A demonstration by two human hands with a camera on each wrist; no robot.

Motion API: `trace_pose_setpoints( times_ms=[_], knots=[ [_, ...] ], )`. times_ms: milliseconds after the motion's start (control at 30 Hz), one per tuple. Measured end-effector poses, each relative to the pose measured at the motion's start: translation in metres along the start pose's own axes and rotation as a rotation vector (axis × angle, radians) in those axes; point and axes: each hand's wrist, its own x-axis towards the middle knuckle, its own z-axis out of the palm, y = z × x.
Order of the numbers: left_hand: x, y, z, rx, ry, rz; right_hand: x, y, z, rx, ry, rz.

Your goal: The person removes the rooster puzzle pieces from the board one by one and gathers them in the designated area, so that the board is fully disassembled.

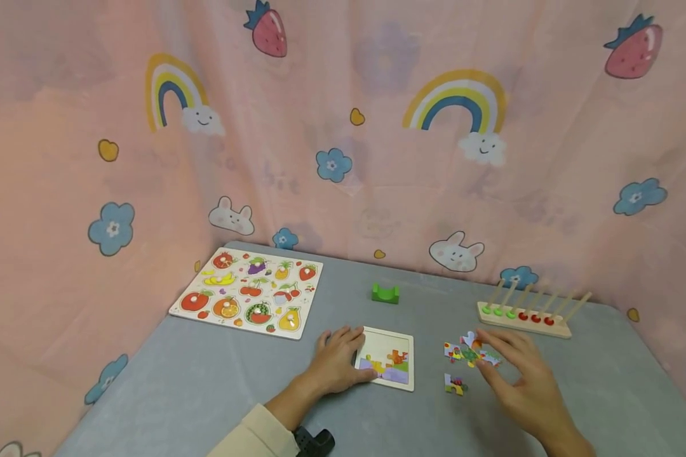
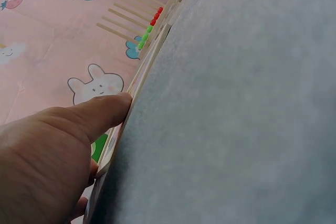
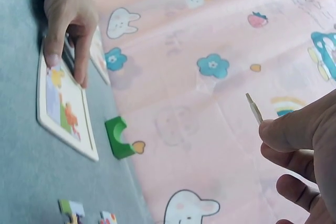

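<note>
A small wooden puzzle tray (image 1: 384,338) lies on the table, with several jigsaw pieces joined along its lower part. My left hand (image 1: 336,364) rests on the tray's left side, thumb at the lower edge and fingers spread at the upper left corner. Right of the tray, my right hand (image 1: 523,381) pinches a jigsaw piece (image 3: 254,108) between thumb and forefinger; the right wrist view shows it edge-on, raised off the table. Beneath and beside that hand lie loose jigsaw pieces (image 1: 453,351), and a separate piece (image 1: 455,384) sits nearer to me.
A fruit peg board (image 1: 286,304) lies at the left. A green block with a curved notch (image 1: 385,294) stands beyond the tray. At the right back is a wooden peg stand (image 1: 526,320) with green and red beads. A patterned pink curtain (image 1: 343,127) hangs behind the grey table.
</note>
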Motion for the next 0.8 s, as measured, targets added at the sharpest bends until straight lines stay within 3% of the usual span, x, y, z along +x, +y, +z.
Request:
trace_pose_setpoints(
  times_ms=[300,800],
  knots=[
    [0.0,0.0,0.0,-0.007,-0.002,-0.004,-0.017,0.014,-0.01,-0.059,0.009,0.081],
    [0.0,0.0,-0.002,-0.029,0.002,0.005,-0.039,0.038,-0.02,-0.144,-0.055,0.18]
  ],
)
